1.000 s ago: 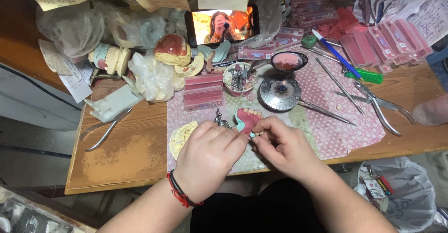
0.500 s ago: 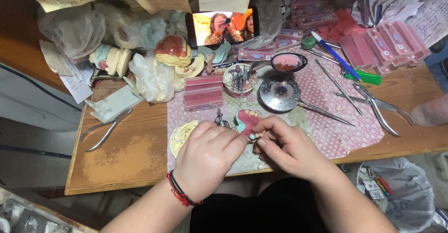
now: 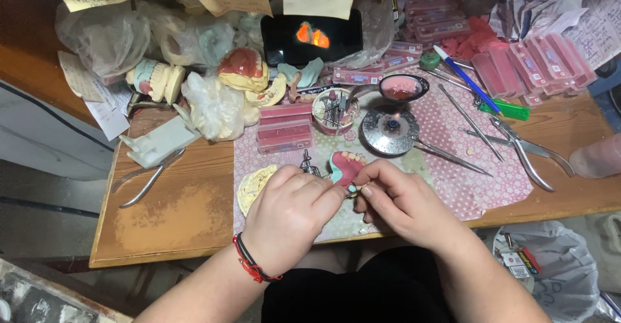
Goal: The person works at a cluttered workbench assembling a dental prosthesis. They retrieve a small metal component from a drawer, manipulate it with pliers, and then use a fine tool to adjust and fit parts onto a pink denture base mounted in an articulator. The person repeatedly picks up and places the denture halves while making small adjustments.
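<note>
Near the front edge of the wooden surface (image 3: 174, 219), a pink denture with white teeth (image 3: 345, 166) is gripped by the left hand (image 3: 291, 213), largely hidden. A small metal tool (image 3: 355, 191), barely visible, is pinched by the right hand (image 3: 404, 200).

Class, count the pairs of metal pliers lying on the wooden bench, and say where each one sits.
2. One pair of pliers lies left of the left hand, on bare wood. The other pliers lie right of the right hand, at the pink mat's edge. Clutter may hide more.
</note>
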